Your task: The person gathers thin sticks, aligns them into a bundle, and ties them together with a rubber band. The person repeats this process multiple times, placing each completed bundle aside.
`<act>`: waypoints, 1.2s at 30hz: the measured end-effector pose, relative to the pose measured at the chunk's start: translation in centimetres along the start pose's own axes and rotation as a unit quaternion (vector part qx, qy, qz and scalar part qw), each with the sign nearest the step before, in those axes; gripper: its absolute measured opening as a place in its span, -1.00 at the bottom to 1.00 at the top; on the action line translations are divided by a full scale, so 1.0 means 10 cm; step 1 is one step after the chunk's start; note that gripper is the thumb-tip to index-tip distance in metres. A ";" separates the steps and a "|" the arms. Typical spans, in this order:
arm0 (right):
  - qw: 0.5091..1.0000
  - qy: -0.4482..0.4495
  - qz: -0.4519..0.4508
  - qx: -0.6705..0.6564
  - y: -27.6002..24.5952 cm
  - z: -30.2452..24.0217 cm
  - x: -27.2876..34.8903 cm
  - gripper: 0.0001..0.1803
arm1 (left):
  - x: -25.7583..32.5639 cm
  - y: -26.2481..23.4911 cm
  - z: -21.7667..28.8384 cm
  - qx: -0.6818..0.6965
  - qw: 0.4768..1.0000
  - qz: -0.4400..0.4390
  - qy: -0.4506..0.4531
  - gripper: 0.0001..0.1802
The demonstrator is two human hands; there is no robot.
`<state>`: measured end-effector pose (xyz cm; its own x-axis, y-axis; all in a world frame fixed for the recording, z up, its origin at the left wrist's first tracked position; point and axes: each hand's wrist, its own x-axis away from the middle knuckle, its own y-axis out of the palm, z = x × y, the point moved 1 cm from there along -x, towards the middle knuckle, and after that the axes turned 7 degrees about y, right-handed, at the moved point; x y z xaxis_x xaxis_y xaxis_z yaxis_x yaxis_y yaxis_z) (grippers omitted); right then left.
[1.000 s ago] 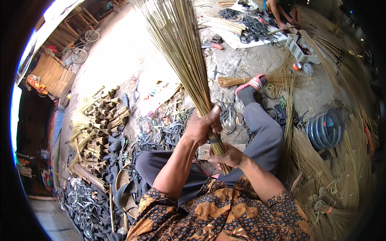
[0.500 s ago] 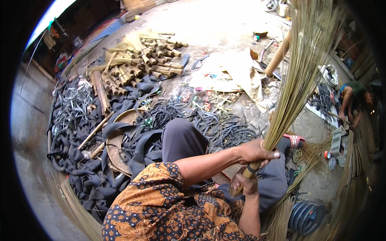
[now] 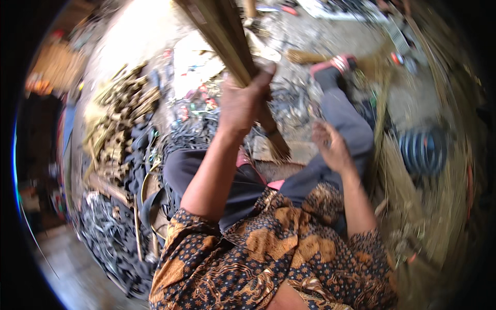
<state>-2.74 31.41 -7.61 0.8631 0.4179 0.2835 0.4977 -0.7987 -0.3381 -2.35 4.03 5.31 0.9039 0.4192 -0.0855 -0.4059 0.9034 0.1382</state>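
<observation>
The head view shows a long, tan-brown bundle of thin dry stalks (image 3: 230,49) gripped in the person's left hand (image 3: 243,103). The fingers are closed around it some way above its lower end, the thumb lying along the right side. The bundle slants: its upper part runs up and to the left, past the top edge of the picture, while its cut lower end points down over the lap. A narrow dark band (image 3: 270,133) circles it below the left hand, near that end.

The right hand (image 3: 330,147) holds nothing and is apart from the bundle, lifted in front of the dark grey trouser leg (image 3: 343,121) with its fingers loosely spread. The picture is smeared by motion, so the exact bend of those fingers is hard to judge.

Behind the bundle's lower end lies a flat, pale board (image 3: 302,151). To the left is a heap of short, straw-coloured tied bundles (image 3: 116,124), with a tangle of black and grey strips (image 3: 111,235) nearer the person. To the right stand a bluish, ribbed round container (image 3: 423,151) and long, loose tan stalks (image 3: 444,212). A pink and white sandal (image 3: 338,64) is on the outstretched foot.
</observation>
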 end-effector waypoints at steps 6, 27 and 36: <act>0.973 0.028 0.228 -0.016 -0.65 0.51 0.33 -0.47 | 0.26 0.15 -0.70 -0.066 0.995 -0.050 0.046 -0.83; 0.946 -0.030 0.324 -0.011 -0.50 1.00 0.29 -0.81 | 0.91 0.10 -2.69 -0.108 0.976 -0.003 -0.189 -0.65; 0.942 -0.061 0.316 0.101 -0.56 1.04 0.21 -0.69 | -0.53 -2.84 0.07 -0.282 0.926 0.239 -0.071 -0.56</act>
<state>-2.86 41.26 -14.41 0.9896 -0.0564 -0.1319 -0.1225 -0.8115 -0.5714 4.51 -23.89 2.52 0.5943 0.8042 -0.0110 -0.7348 0.5373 -0.4139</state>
